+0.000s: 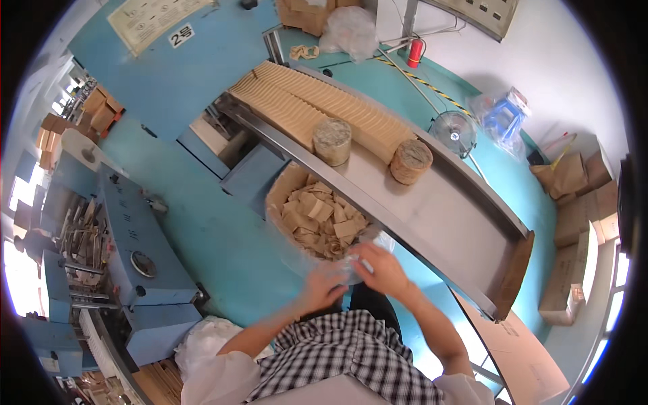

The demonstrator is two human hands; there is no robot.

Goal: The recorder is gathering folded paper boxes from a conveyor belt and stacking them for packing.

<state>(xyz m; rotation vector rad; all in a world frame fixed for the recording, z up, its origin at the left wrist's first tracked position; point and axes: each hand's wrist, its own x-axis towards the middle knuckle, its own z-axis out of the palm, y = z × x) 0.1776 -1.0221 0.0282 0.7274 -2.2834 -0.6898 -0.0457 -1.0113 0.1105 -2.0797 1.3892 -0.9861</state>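
Note:
Over the near rim of a round bin (pixel 275 196) full of torn brown paper scraps (pixel 317 212), both hands are at a thin clear plastic bag (pixel 349 270). My right hand (pixel 381 270) pinches the plastic between thumb and fingers. Close beside it on the left, my left hand (pixel 322 289) is smeared by motion. Whether its fingers grip the plastic is not clear. The bin stands beneath the side of a sloping metal chute (pixel 452 216).
Two rows of tan paper pieces (pixel 324 101) stand on edge in the chute, with round blocks (pixel 332 140) against their ends. A blue machine (pixel 145 236) is on the left. A fan (pixel 453 133), a fire extinguisher (pixel 415 52) and cartons (pixel 570 270) stand right.

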